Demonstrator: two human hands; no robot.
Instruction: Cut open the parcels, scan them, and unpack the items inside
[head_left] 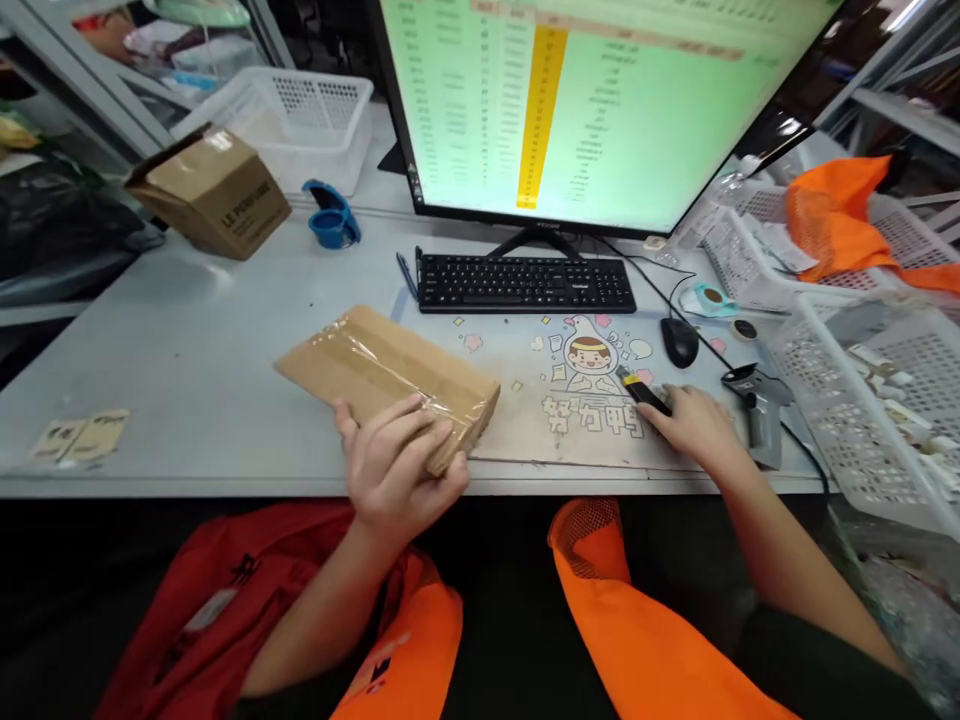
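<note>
Orange vest fabric (645, 640) lay across the lap. Left hand (397, 470) curled over the near corner of a taped cardboard parcel (375, 365) lying flat on the desk (187, 350). Right hand (697, 425) closed around a utility knife (641, 392) on the printed mat (525, 400), with a barcode scanner (757, 405) just beside it and a mouse (679, 340) beyond.

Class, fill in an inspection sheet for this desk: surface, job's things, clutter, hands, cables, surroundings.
Surface: grey table, cartoon desk mat at its near edge.
Job's things: taped parcel lying flat; black-and-yellow cutter on the mat.
Clutter: small box, blue tape dispenser, scanner, labels.
Hands: left hand grips the parcel's near corner; right hand closed on the cutter.
Cables: black cables run past the mouse.
Surroundings: monitor, keyboard, white baskets, shelving.
</note>
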